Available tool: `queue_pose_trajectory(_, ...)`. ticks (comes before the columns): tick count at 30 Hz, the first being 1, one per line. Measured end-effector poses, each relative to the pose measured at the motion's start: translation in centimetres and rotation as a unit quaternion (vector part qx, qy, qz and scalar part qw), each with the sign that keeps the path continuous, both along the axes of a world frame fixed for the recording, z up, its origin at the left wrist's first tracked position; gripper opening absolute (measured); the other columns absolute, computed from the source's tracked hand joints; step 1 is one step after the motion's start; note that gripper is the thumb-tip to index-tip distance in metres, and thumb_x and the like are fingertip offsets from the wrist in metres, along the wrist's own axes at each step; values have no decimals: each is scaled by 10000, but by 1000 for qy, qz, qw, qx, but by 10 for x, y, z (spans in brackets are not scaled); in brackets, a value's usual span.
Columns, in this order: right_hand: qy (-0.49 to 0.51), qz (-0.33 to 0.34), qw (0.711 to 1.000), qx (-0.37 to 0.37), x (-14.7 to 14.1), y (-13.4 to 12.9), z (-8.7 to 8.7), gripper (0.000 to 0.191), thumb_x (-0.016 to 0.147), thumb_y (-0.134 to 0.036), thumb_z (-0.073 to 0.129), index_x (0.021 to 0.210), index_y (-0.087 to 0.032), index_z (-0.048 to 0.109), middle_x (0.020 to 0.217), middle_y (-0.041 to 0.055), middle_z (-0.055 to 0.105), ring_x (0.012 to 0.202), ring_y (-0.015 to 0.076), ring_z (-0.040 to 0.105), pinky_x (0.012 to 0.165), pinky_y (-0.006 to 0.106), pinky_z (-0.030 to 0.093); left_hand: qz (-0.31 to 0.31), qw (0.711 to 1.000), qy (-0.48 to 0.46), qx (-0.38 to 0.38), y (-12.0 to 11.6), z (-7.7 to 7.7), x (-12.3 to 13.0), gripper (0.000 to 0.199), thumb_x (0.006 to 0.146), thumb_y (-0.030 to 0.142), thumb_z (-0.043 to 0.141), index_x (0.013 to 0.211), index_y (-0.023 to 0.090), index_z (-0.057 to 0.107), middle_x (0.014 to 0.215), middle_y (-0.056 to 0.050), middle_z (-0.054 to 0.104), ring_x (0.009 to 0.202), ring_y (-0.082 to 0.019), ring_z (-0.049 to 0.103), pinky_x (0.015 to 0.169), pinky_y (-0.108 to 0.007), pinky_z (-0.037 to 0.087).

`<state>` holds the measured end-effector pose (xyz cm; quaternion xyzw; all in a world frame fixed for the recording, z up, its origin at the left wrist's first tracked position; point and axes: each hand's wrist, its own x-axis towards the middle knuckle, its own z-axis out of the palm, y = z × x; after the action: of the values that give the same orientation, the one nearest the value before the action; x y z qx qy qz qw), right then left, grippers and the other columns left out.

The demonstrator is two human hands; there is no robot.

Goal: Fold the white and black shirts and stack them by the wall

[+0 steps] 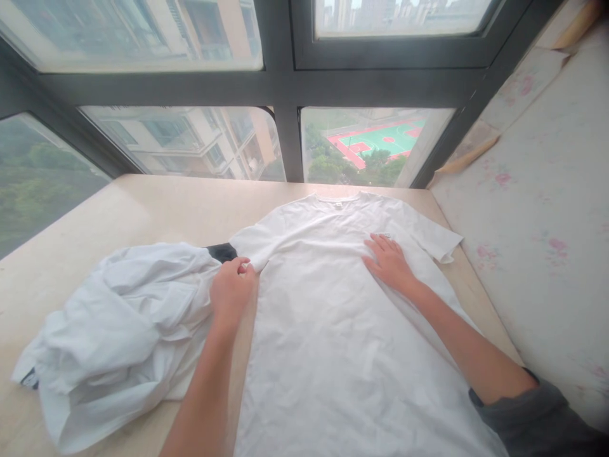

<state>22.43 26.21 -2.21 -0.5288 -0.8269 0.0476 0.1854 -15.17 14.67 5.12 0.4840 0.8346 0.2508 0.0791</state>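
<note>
A white T-shirt lies spread out, its neckline towards the window and its right-side sleeve stretched out flat. My left hand is closed, thumb and fingers pinching the hem of the left-side sleeve. My right hand rests open and flat on the chest of the shirt, beside a small dark print. Soft creases run across the fabric between both hands. Left of my left hand lies a crumpled heap of white cloth, with a black piece showing at its far edge.
The pale ledge carries both garments. Dark-framed windows close off its far and left sides. A floral-papered wall with peeling edges borders the right side, close to the shirt's sleeve.
</note>
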Motion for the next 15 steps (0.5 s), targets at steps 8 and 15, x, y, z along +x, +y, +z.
queue_pose_trajectory(8,108,-88,990,12,36,68,17,421,949,-379,403,1234,-165,628,1300,129,639,1226,270,579,1069,446,443,-216,966,137,-44,106,0,41,425,947,347,415,1299,173,578,1366,-143,585,1272,-280,530,1070,-394,406)
queue_pose_trajectory(15,-51,-106,992,-36,62,136,-1,517,939,-438,443,1365,-164,541,1515,153,447,1407,327,395,1139,565,316,-232,957,139,-109,199,-39,46,676,960,583,341,1522,207,359,1630,-164,230,1489,-418,187,1158,-662,165)
